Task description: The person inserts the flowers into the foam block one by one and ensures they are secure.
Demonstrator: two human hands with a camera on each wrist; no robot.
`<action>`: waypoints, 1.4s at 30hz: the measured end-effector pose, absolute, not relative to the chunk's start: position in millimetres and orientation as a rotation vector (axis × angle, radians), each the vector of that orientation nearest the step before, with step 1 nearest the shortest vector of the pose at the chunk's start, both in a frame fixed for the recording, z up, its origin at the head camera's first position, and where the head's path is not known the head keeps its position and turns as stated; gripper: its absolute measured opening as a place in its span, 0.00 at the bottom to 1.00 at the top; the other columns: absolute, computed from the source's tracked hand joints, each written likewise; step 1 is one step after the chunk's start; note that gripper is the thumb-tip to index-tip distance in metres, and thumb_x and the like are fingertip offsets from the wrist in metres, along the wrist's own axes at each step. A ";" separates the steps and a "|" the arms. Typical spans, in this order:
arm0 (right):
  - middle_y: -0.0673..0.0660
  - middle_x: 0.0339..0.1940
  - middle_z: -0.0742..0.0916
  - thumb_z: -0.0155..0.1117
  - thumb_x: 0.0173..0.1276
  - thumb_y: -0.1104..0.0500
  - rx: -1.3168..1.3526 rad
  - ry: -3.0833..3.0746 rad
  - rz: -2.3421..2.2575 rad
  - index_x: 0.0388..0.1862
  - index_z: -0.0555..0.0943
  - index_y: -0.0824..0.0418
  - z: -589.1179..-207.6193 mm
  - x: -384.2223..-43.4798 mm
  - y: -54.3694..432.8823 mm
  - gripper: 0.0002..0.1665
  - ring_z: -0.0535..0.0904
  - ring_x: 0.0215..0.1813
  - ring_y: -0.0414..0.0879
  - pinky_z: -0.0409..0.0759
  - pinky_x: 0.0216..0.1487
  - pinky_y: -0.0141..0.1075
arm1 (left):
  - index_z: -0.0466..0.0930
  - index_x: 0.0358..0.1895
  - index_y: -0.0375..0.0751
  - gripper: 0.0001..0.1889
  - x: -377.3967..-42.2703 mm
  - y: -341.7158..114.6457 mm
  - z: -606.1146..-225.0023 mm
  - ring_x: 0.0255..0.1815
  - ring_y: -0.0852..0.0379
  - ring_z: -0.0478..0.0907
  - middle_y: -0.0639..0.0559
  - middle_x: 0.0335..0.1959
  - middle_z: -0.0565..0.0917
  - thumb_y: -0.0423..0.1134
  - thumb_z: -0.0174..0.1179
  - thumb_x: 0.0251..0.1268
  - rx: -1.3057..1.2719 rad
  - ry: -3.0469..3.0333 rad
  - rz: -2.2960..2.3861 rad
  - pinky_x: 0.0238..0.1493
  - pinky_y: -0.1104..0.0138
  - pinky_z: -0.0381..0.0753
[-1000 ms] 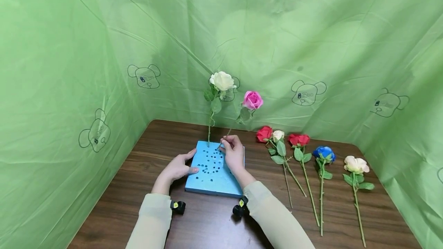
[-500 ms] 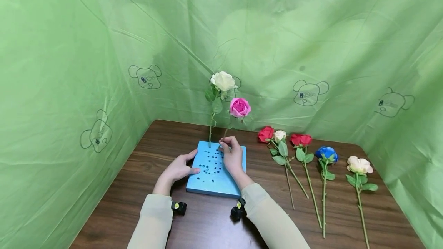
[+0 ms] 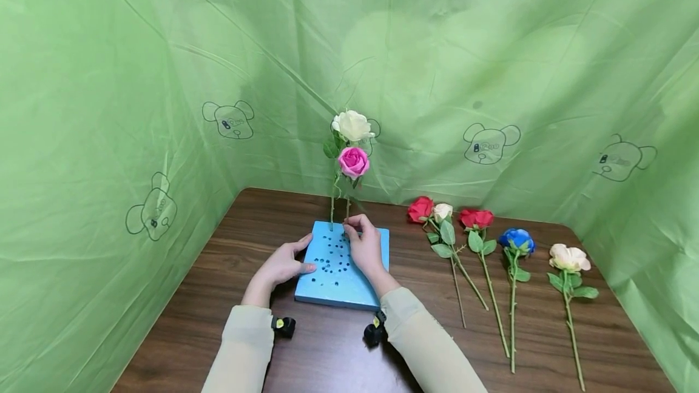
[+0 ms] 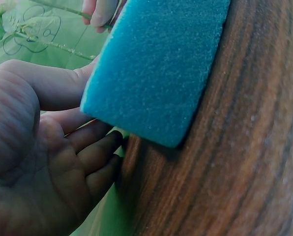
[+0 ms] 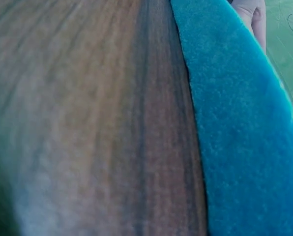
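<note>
A blue foam board (image 3: 343,290) with several holes in its top lies on the table. My left hand (image 3: 280,264) holds its left edge, thumb over the top; in the left wrist view, fingers (image 4: 95,147) extend along the foam's side (image 4: 156,73). With thumb and fingertips, my right hand (image 3: 367,248) pinches the lower stem of a pink rose (image 3: 354,162), which stands nearly upright at the board's far part. Behind that bloom, a white rose (image 3: 352,125) stands in the board. The right wrist view shows mostly wood and the foam's side (image 5: 240,113).
To the right on the wooden table (image 3: 229,247) lie a red rose (image 3: 420,209), a small cream rose (image 3: 442,211), another red rose (image 3: 477,218), a blue rose (image 3: 517,240) and a pale peach rose (image 3: 569,258). A green curtain (image 3: 164,65) hangs behind and at both sides.
The pink rose's bloom has swung left, from leaning right to nearly upright in front of the white rose's stem. My right hand has shifted slightly left; the left hand stays on the board.
</note>
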State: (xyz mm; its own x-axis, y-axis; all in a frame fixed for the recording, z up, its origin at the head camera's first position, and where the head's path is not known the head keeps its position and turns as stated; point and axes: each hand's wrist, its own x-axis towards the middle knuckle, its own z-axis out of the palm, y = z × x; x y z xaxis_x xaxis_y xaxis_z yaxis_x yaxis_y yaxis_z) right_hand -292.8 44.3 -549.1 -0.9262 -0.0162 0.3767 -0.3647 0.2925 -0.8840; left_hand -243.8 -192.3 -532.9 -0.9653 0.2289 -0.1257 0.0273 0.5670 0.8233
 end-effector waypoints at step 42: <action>0.59 0.50 0.88 0.77 0.67 0.69 0.246 -2.343 1.699 0.65 0.82 0.66 -546.6 -293.7 40.4 0.27 0.85 0.54 0.52 0.87 0.56 0.37 | 0.61 0.85 0.44 0.45 -244.3 -191.6 -534.2 0.85 0.42 0.56 0.48 0.84 0.64 0.40 0.75 0.68 0.245 2.603 1.339 0.81 0.44 0.59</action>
State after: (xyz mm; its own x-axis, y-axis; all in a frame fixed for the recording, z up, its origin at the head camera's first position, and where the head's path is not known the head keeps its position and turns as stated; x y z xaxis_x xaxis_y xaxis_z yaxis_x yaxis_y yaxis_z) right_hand -293.7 40.4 -546.6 -0.9580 0.0020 0.2868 -0.2720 0.3109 -0.9107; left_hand -244.3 -191.6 -534.2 -0.9654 0.2387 -0.1050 0.0534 0.5751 0.8163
